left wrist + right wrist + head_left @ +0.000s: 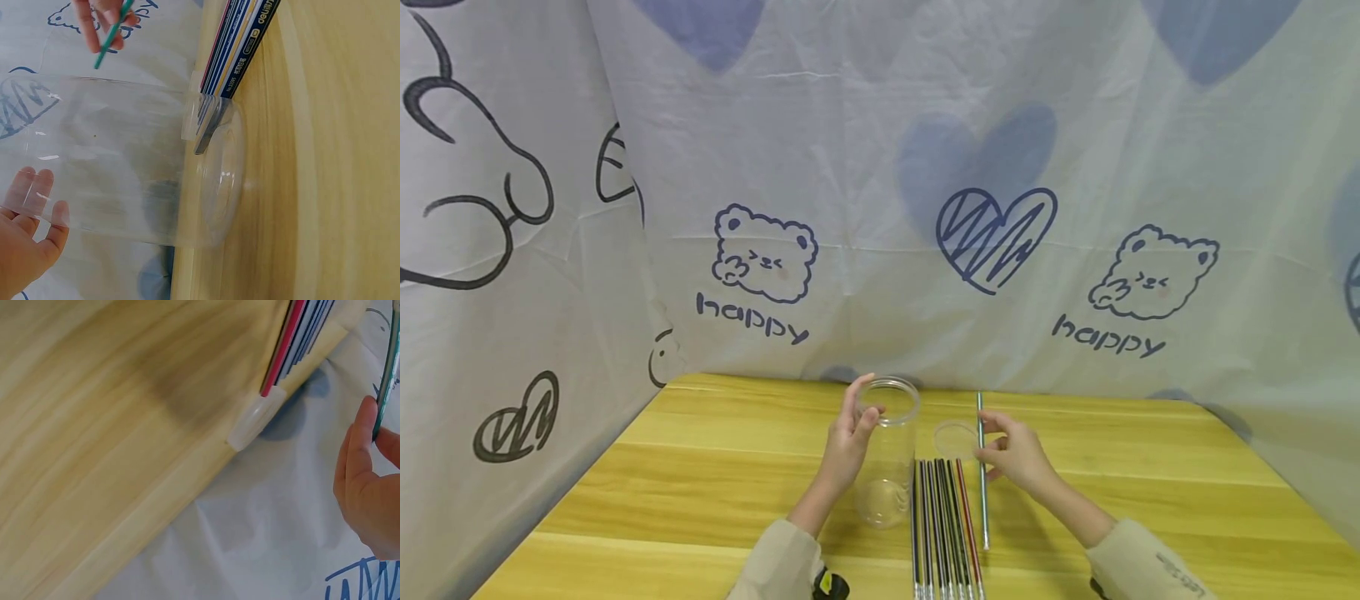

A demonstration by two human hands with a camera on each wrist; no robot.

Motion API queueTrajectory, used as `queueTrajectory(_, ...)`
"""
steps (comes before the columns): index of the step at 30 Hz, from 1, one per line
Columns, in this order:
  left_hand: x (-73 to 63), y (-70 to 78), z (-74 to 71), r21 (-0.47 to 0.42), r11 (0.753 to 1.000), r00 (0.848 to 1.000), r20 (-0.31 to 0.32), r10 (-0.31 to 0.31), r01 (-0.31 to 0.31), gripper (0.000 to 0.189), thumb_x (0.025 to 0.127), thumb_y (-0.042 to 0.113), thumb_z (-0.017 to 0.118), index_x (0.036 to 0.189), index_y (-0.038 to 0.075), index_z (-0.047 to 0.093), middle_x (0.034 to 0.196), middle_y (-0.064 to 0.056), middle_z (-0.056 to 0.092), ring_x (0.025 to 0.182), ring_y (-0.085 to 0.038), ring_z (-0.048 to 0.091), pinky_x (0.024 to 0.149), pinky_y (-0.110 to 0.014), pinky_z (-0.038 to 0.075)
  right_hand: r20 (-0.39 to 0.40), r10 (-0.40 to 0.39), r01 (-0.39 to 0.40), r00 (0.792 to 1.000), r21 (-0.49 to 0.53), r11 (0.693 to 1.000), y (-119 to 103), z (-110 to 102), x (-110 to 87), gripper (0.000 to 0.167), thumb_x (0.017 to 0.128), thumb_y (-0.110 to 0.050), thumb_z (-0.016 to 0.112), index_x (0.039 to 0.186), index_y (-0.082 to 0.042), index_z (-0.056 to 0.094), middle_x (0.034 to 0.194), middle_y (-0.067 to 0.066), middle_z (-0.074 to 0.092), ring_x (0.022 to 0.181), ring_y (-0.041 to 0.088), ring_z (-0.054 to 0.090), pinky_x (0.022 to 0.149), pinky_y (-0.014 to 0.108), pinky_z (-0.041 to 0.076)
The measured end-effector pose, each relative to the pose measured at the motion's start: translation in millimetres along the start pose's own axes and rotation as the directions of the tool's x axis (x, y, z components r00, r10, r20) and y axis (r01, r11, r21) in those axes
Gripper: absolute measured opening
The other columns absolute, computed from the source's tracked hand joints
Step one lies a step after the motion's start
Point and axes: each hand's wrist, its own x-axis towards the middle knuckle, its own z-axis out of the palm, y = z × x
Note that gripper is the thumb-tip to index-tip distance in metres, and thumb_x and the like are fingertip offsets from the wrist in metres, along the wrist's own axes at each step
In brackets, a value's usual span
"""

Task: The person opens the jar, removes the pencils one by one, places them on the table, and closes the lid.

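A tall clear plastic jar (887, 479) stands upright and uncovered on the table. My left hand (844, 446) grips it near the rim, thumb on the near side; the left wrist view shows the fingers through the jar's (119, 156) wall. With thumb and fingertips, my right hand (1018, 458) pinches a green pencil (984, 508) held upright, its silvery end downward in the head view. In the right wrist view this pencil (387, 375) is raised off the table. Between the hands lies a row of several dark pencils (943, 533), with a red one (972, 529) at its right edge.
A clear round lid (953, 440) lies on the table just beyond the pencils' far ends. The wood-grain table (1150, 475) reaches back to a printed cloth (880, 317) hanging behind it. Another cloth (512, 350) hangs along the left side.
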Motion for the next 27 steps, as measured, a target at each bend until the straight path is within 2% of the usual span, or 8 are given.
queueTrajectory(5, 0.4, -1.4, 0.1, -0.013, 1.0, 1.0, 0.003, -0.013, 0.013, 0.056, 0.093, 0.041, 0.039, 0.133, 0.003, 0.031, 0.102, -0.03, 0.056, 0.09, -0.042, 0.052, 0.068, -0.053, 0.043, 0.06, 0.053, -0.052, 0.997, -0.016, 0.999, 6, 0, -3.8, 0.052, 0.075, 0.015, 0.057, 0.125, 0.01, 0.041, 0.11, 0.027, 0.046, 0.067, 0.02, 0.054, 0.051, 0.036, 0.051)
queueTrajectory(7, 0.5, -2.3, 0.2, -0.016, 1.0, 1.0, 0.004, -0.016, 0.016, 0.056, 0.093, 0.041, 0.039, 0.133, 0.004, 0.03, 0.103, -0.03, 0.056, 0.092, -0.042, 0.052, 0.069, -0.053, 0.043, 0.07, 0.069, -0.067, 0.995, -0.027, 0.997, 9, 0, -4.7, 0.053, 0.074, 0.015, 0.058, 0.124, 0.01, 0.041, 0.108, 0.026, 0.047, 0.067, 0.021, 0.054, 0.051, 0.036, 0.051)
queueTrajectory(16, 0.5, -2.6, -0.3, -0.019, 1.0, 1.0, 0.004, -0.012, 0.012, 0.054, 0.093, 0.04, 0.04, 0.133, 0.005, 0.031, 0.104, -0.032, 0.054, 0.095, -0.045, 0.051, 0.07, -0.05, 0.043, 0.092, 0.121, -0.113, 0.988, -0.086, 0.99, 19, 9, -8.3, 0.053, 0.07, 0.018, 0.06, 0.12, 0.011, 0.045, 0.101, 0.022, 0.05, 0.062, 0.023, 0.053, 0.047, 0.036, 0.05)
queueTrajectory(27, 0.0, -2.0, -0.9, -0.016, 1.0, 1.0, 0.008, -0.026, 0.026, 0.057, 0.092, 0.042, 0.04, 0.134, 0.005, 0.03, 0.104, -0.031, 0.055, 0.095, -0.043, 0.052, 0.074, -0.047, 0.043, 0.16, 0.182, -0.17, 0.97, -0.088, 0.982, 25, 16, -15.7, 0.054, 0.066, 0.021, 0.06, 0.116, 0.012, 0.044, 0.091, 0.018, 0.046, 0.058, 0.023, 0.054, 0.045, 0.035, 0.049)
